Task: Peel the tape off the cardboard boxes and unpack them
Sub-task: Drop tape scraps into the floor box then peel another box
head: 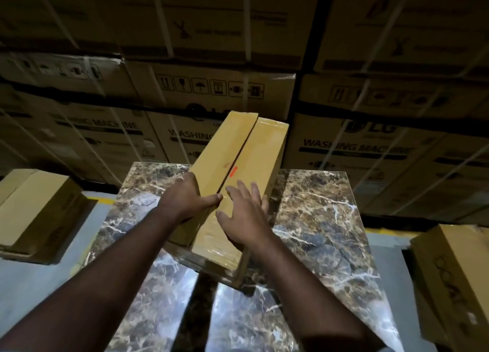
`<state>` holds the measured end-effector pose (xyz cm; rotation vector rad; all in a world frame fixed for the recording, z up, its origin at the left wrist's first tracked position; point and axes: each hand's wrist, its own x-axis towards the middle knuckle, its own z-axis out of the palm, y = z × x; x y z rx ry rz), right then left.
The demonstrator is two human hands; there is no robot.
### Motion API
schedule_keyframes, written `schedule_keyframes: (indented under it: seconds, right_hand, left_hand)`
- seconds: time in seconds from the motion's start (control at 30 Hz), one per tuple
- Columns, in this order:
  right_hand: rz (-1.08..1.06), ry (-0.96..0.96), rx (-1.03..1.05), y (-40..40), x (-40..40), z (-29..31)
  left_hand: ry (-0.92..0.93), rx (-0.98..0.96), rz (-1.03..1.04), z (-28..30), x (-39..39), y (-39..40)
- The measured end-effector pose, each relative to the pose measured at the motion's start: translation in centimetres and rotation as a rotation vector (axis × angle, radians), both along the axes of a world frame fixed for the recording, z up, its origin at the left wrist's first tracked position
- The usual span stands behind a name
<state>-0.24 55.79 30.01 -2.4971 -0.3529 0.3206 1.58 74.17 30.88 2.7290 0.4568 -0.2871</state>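
Long box (238, 177) lies on the marble bench (325, 219), pointing to 12 o'clock, top seam showing. Left hand (189, 197) grips its 9 o'clock edge, thumb at the seam, probably steadying. Right hand (244, 214) rests flat, fingers spread wide, likely feeling for tape.

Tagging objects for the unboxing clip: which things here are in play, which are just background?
In play:
- long cardboard box on the marble table
- left hand, gripping its left flap
- right hand, flat on its right flap

Background:
- stacked washing machine cartons
- left box
- right box
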Motion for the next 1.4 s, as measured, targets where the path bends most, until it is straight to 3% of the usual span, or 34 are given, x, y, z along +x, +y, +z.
schedule_keyframes:
  seconds: [0.07,0.13,0.23,0.3,0.37,0.5,0.57,0.67,0.9,0.97,1.03,1.17,1.23,1.3,1.4]
  right_hand:
    - [-0.001,-0.02,-0.023,0.4,0.3,-0.3]
    - [-0.007,-0.07,-0.082,1.0,0.6,-0.3]
    - [0.067,-0.112,-0.23,2.9,0.8,0.5]
    - [0.103,-0.04,-0.308,4.4,0.6,1.2]
    - [0.044,-0.004,-0.324,5.3,0.2,1.8]
    - [-0.232,-0.029,-0.048,5.1,-1.6,2.9]
    - [-0.409,-0.005,0.133,4.1,-2.7,4.3]
    - [-0.606,0.221,0.432,1.5,-3.4,6.6]
    - [-0.891,0.336,0.562,-7.5,-3.9,2.7]
    - [-0.96,0.283,0.569,-7.5,-4.6,1.8]
    - [-1.027,0.224,0.62,-7.2,-4.8,1.3]
    - [-1.166,0.179,0.844,-5.6,-5.7,-0.3]
    - [-1.21,0.178,0.937,-3.9,-6.4,-1.3]
    - [-1.225,0.166,0.998,-1.7,-7.4,-2.1]
    - [-1.293,0.157,1.03,2.5,-9.0,-3.4]
  left_hand:
    - [-0.003,0.086,-0.072,0.7,0.4,0.1]
    - [0.004,0.028,-0.117,1.6,0.7,1.2]
    - [0.036,-0.421,-0.106,3.6,1.3,4.6]
    - [0.014,-0.76,0.017,4.9,1.7,7.2]
    - [-0.041,-0.824,0.081,5.2,2.3,9.7]
    - [-0.254,-0.256,-0.058,4.3,2.0,12.3]
    - [-0.318,-0.303,-0.201,3.5,0.6,11.8]
    - [-0.126,-0.289,-0.566,0.3,-1.1,11.1]
    - [0.145,0.048,-0.825,-0.1,-1.2,7.8]
    - [0.21,-0.044,-0.8,1.1,-1.6,6.9]
    - [0.159,-0.191,-0.705,1.9,-1.2,6.9]
    - [-0.344,-0.04,-0.778,2.8,-1.6,10.2]
    - [-0.506,0.012,-0.768,3.3,-2.9,12.6]
    - [-0.431,0.02,-0.635,4.2,-4.0,13.9]
    - [0.049,0.173,-0.393,6.8,-4.3,13.5]
